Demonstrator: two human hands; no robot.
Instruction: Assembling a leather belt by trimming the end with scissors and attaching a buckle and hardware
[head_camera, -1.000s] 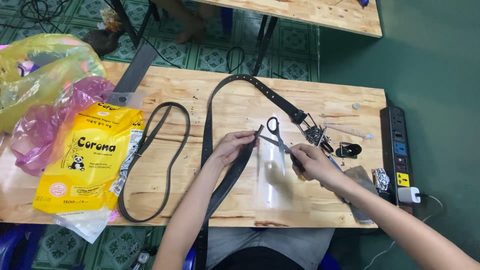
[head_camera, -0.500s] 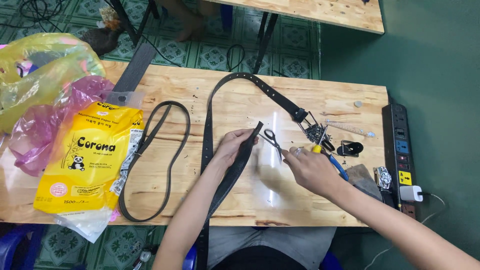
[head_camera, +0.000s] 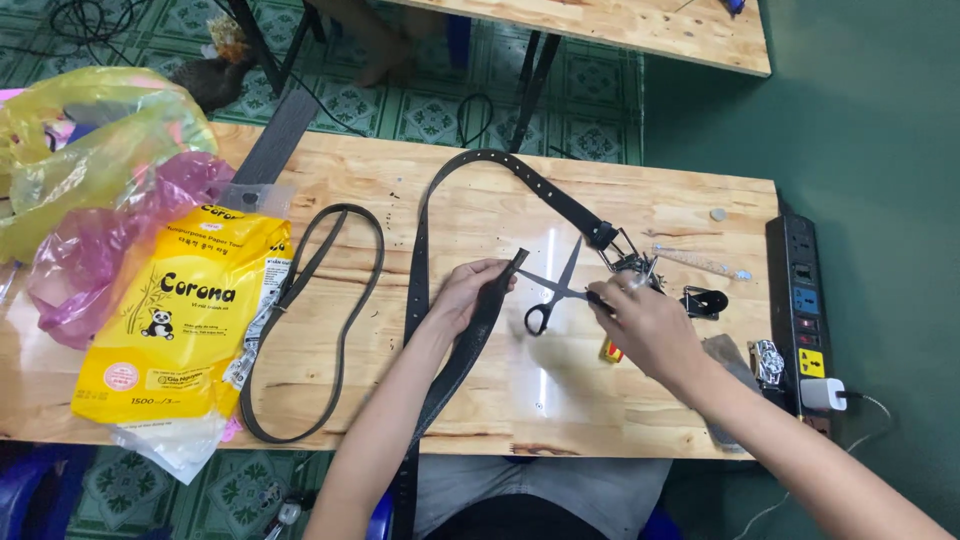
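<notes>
My left hand (head_camera: 468, 297) pinches the cut end of a dark leather belt (head_camera: 430, 215) just above the wooden table (head_camera: 480, 400). The belt arcs away across the table to its metal buckle (head_camera: 622, 250), and a strip of it runs from my fingers down past the near edge. My right hand (head_camera: 650, 328) is to the right, fingertips closed on one handle of black-handled scissors (head_camera: 553, 290). The scissors are spread wide, their blades just right of the belt's tip and apart from it; the other handle loop hangs free.
A thin dark strap loop (head_camera: 335, 320) lies to the left beside a yellow paper-towel pack (head_camera: 180, 320) and pink and yellow plastic bags (head_camera: 100, 190). A black clip (head_camera: 705, 300), small metal parts, a coin (head_camera: 717, 214) and a power strip (head_camera: 805, 310) sit at the right edge.
The scissors have come away from the belt's tip and spread wider. My right hand slid back along them to the right. My left hand kept hold of the belt end.
</notes>
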